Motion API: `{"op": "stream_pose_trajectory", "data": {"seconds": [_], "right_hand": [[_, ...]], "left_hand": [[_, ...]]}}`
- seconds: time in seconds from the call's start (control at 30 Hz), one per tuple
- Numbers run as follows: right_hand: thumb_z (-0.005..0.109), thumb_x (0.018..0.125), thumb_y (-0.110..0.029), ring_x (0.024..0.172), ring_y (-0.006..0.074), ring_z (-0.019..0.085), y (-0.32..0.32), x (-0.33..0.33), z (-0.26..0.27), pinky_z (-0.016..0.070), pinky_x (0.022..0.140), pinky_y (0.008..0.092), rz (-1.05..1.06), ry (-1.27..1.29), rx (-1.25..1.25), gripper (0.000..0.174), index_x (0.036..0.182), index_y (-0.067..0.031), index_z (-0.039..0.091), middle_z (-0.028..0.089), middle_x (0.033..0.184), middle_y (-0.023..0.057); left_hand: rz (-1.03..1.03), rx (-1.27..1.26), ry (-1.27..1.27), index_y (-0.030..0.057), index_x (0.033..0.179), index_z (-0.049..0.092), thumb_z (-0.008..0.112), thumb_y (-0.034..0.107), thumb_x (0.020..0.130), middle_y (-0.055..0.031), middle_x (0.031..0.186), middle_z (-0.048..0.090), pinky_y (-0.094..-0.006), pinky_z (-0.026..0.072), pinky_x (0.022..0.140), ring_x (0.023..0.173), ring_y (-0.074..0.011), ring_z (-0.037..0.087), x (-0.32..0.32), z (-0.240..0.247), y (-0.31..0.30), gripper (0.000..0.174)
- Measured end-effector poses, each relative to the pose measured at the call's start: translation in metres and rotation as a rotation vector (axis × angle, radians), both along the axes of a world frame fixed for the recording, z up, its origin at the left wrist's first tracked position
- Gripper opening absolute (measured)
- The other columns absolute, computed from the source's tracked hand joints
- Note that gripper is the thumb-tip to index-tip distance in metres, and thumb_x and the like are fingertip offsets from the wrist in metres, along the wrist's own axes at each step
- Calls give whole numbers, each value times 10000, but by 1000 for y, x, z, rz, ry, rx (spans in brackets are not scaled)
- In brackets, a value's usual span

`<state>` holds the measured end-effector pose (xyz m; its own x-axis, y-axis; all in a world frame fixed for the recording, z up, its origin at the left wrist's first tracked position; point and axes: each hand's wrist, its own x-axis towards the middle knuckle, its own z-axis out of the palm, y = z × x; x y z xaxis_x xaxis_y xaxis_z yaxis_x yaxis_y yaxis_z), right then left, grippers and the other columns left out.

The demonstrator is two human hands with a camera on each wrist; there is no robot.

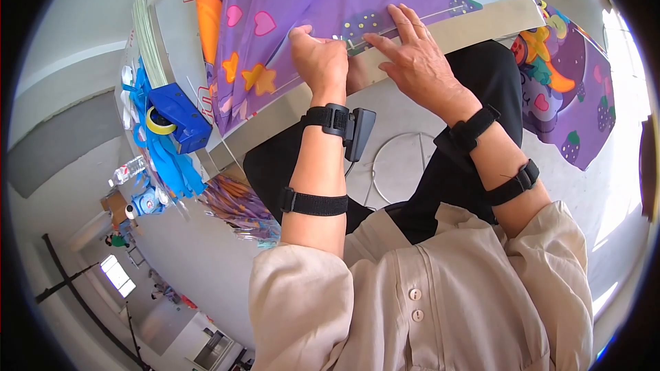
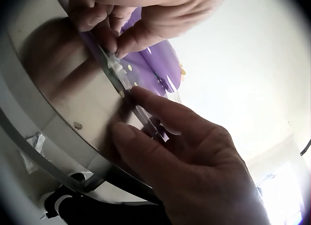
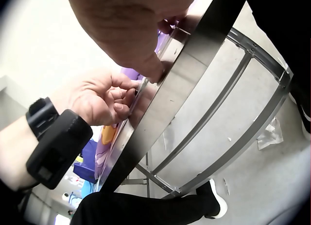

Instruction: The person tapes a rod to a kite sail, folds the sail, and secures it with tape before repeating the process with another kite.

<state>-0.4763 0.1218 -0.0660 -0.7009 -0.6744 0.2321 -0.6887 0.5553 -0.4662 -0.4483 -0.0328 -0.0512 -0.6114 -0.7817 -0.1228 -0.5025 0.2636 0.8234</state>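
Head view places the purple printed sheet (image 1: 309,7) on the table (image 1: 481,24), reaching its near edge. The left hand (image 1: 320,62) curls at the sheet's clear strip, and the right hand (image 1: 419,62) lies spread flat just to the right. Left wrist view alone reveals a white clip (image 2: 115,65) pinched by the left hand. Right wrist view adds the frame (image 3: 209,108) under the table.

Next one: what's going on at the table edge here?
A seated person works on a purple printed plastic sheet lying at the near edge of a table. The left hand pinches a small white clip on the sheet's edge strip, while the right hand lays straight fingers on that strip just beside it. A blue tape dispenser sits off to the side on the table.
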Motion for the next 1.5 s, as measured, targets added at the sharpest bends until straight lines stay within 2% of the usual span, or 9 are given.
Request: {"op": "stream_pose_trajectory", "data": {"seconds": [0.27,0.7,0.87,1.1,1.2,1.3,1.33,1.4,1.5], "right_hand": [[695,756,-153,1323,361,270,-1,1,-1,317,1063,402,-21,21,49,505,1236,-213,553,296,1414,188],[721,693,-474,1330,445,198,-12,10,4,246,1071,528,98,148,271,756,1351,-428,351,214,1450,196],[734,598,-567,1276,441,282,-19,5,17,256,1005,617,105,156,428,858,1352,-437,347,289,1411,185],[784,496,-558,1181,400,374,-35,4,26,310,917,612,90,263,592,989,1368,-388,348,403,1290,157],[785,605,-442,1151,339,427,-25,-5,21,368,914,517,55,322,381,871,1363,-277,389,466,1205,153],[618,813,-152,774,189,588,-25,-24,9,457,709,255,-126,-283,-318,302,1086,-22,618,609,861,84],[618,813,-152,774,189,588,-25,-26,14,457,709,255,-128,-281,-314,302,1086,-22,618,609,861,84],[616,816,-144,674,122,550,-23,-33,27,433,622,235,-204,-986,-349,190,941,-8,663,608,745,28],[640,792,-132,653,66,504,-25,-41,28,389,560,212,-120,-1138,-376,142,852,-5,661,600,713,0]], "left_hand": [[-68,-378,-171,-75,1156,417,719,36,657,-227,1045,536,-413,433,858,983,-374,549,7,5,4,593],[-111,-398,-29,-69,1175,397,745,-19,628,-201,1123,427,-393,419,871,981,-319,498,37,-11,-6,650],[22,53,311,-9,1175,439,556,-114,653,-72,967,394,-249,439,646,704,-119,432,48,-11,-6,545],[-40,86,305,-17,1056,531,500,-106,678,-39,856,426,-227,414,562,633,-85,411,68,1,1,389],[20,727,270,-26,1023,546,500,-62,711,-12,739,432,-223,357,460,540,-74,373,63,29,0,318],[-34,971,264,-59,1061,515,497,-17,763,20,664,407,-209,298,425,520,-70,371,56,33,0,301],[-34,1020,290,-53,1019,531,485,-25,749,19,661,408,-208,281,416,513,-63,360,53,34,2,276],[-36,1073,318,-46,978,547,473,-32,735,19,658,409,-206,265,408,507,-56,348,47,33,4,254],[-52,1168,330,-45,969,547,468,-40,729,26,643,396,-208,260,404,497,-54,339,41,31,3,252]]}}
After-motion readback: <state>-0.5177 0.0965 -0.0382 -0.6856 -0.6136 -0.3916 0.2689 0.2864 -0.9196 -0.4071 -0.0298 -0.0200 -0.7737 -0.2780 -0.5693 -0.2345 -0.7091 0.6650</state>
